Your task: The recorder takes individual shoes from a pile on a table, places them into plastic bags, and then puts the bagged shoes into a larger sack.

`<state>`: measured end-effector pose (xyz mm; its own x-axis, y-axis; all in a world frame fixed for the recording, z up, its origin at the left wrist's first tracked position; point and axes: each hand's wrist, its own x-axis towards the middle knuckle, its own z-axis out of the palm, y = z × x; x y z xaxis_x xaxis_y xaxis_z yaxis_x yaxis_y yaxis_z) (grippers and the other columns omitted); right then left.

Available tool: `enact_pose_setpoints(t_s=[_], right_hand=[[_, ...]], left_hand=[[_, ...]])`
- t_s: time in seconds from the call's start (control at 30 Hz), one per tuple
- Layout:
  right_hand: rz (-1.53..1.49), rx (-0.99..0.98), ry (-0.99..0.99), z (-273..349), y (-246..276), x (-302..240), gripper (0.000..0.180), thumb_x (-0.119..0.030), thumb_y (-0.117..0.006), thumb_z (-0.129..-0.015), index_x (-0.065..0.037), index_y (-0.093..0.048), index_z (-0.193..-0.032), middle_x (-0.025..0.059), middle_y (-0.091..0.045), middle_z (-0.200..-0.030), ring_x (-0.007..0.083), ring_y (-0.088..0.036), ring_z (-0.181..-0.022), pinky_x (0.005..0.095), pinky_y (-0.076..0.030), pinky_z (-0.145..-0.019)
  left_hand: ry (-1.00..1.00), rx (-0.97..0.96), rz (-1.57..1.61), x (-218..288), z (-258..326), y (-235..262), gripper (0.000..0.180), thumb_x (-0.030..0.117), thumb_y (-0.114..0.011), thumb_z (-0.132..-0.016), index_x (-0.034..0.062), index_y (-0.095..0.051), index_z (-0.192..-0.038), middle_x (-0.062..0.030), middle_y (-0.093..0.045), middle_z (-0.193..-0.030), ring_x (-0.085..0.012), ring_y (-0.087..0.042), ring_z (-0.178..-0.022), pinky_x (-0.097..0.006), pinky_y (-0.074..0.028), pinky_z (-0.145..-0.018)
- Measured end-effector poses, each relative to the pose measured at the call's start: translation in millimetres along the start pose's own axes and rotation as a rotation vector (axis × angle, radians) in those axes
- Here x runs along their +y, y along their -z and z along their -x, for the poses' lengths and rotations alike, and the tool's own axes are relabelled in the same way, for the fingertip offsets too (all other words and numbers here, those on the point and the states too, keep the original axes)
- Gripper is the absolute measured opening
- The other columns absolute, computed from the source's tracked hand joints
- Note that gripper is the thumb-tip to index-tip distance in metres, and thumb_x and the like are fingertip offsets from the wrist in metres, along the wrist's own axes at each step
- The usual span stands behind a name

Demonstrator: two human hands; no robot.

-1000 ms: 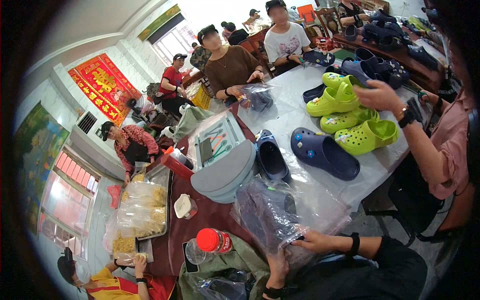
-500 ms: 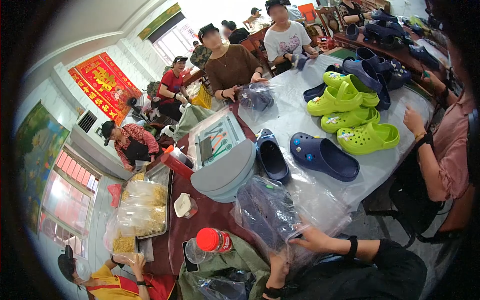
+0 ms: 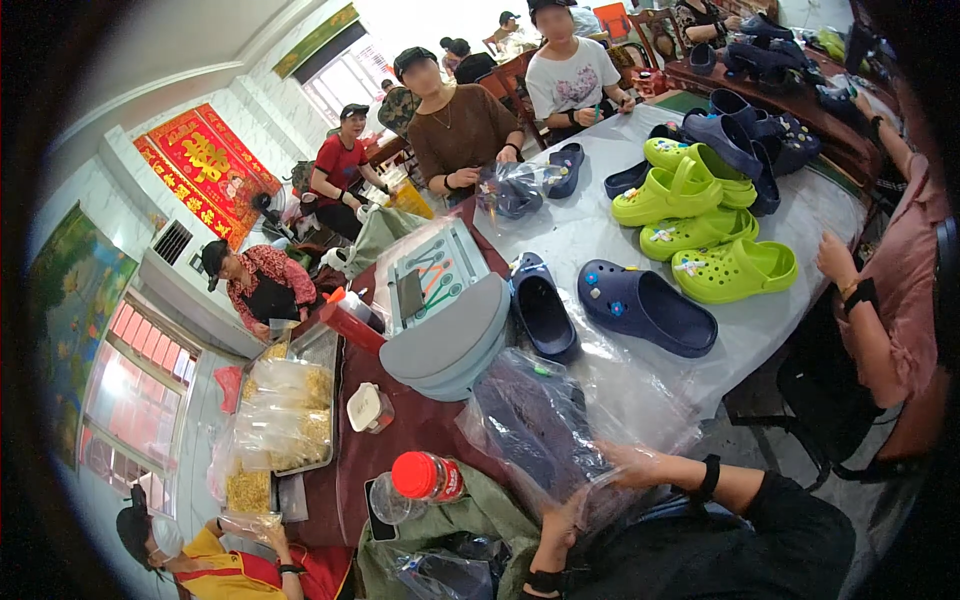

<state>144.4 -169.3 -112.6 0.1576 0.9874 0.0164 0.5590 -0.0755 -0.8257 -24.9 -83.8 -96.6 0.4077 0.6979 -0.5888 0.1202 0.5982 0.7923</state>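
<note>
A clear plastic bag [image 3: 482,425] with dark navy clogs [image 3: 535,415] inside lies at the near edge of the table. My right hand [image 3: 635,466] is closed on the bag's open side. Lower down, my left hand [image 3: 562,518] grips the bag's near end, its fingers partly covered by the plastic. Just beyond the bag are two loose navy clogs: one upright with its opening facing up [image 3: 543,308], the other [image 3: 648,312] to its right with small charms on the toe. Several lime green clogs [image 3: 735,272] stand farther right, beside more navy ones [image 3: 735,145].
A grey and white machine [image 3: 445,335] stands left of the loose clogs. A red-lidded jar [image 3: 415,475], a white-lidded tub [image 3: 370,408] and a tray of bagged yellow food [image 3: 330,430] are at the left. Co-workers sit around; one in brown [image 3: 465,130] handles another bag.
My right hand has shifted slightly along the bag's edge. Across the table, the person in white has set down a navy clog. The person in pink has moved an arm outward at the far right.
</note>
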Motion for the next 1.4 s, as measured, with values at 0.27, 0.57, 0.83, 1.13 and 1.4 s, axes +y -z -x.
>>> enact_pose_setpoints(t_s=[0.27,0.57,0.83,1.13,1.4], right_hand=[[0.041,0.154,0.077,3,-9,-2,0.064,-0.029,-0.062,-0.085,-0.013,-0.035,-0.14,0.0228,-0.051,-0.127,0.0384,-0.053,-0.112,0.0456,-0.047,-0.088],[0.106,0.208,0.007,4,-19,7,0.058,-0.025,-0.059,-0.084,-0.015,-0.039,-0.137,0.0223,-0.06,-0.111,0.0405,-0.061,-0.09,0.0473,-0.05,-0.076],[-0.122,-0.077,-0.467,-9,-1,-30,0.061,-0.013,-0.063,-0.079,0.003,-0.038,-0.133,0.0249,-0.049,-0.128,0.0369,-0.053,-0.113,0.0415,-0.044,-0.093],[0.155,0.235,-0.03,-9,2,-65,0.088,-0.022,-0.074,-0.067,-0.004,-0.03,-0.14,0.0287,-0.019,-0.147,0.0494,-0.031,-0.128,0.0476,-0.031,-0.106],[0.379,0.352,0.077,-29,-8,-63,0.099,-0.031,-0.084,-0.052,-0.016,-0.039,-0.14,0.0356,-0.024,-0.142,0.0508,-0.034,-0.126,0.0501,-0.035,-0.102]], left_hand=[[-0.064,-0.092,-0.104,-26,-24,18,0.029,0.005,-0.067,-0.084,-0.0064,-0.057,-0.109,-0.0119,-0.063,-0.102,-0.0207,-0.064,-0.084,-0.03,-0.054,-0.069],[-0.186,-0.121,-0.302,-25,-23,11,0.024,0.018,-0.061,-0.091,-0.0041,-0.065,-0.098,-0.0052,-0.064,-0.078,-0.0128,-0.054,-0.054,-0.028,-0.041,-0.045],[-0.263,-0.013,-0.48,-16,-22,14,0.037,0.031,-0.064,-0.087,-0.005,-0.063,-0.078,-0.0083,-0.062,-0.068,-0.015,-0.054,-0.06,-0.036,-0.044,-0.056],[-0.177,-0.214,-0.369,-21,-7,6,0.026,0.011,-0.047,-0.09,-0.0012,-0.058,-0.11,-0.0113,-0.064,-0.097,-0.0184,-0.058,-0.084,-0.035,-0.047,-0.076],[-0.109,-0.208,-0.392,-16,0,-6,0.025,0.002,-0.047,-0.085,0.0004,-0.059,-0.107,-0.0137,-0.064,-0.094,-0.021,-0.061,-0.086,-0.036,-0.049,-0.077]])
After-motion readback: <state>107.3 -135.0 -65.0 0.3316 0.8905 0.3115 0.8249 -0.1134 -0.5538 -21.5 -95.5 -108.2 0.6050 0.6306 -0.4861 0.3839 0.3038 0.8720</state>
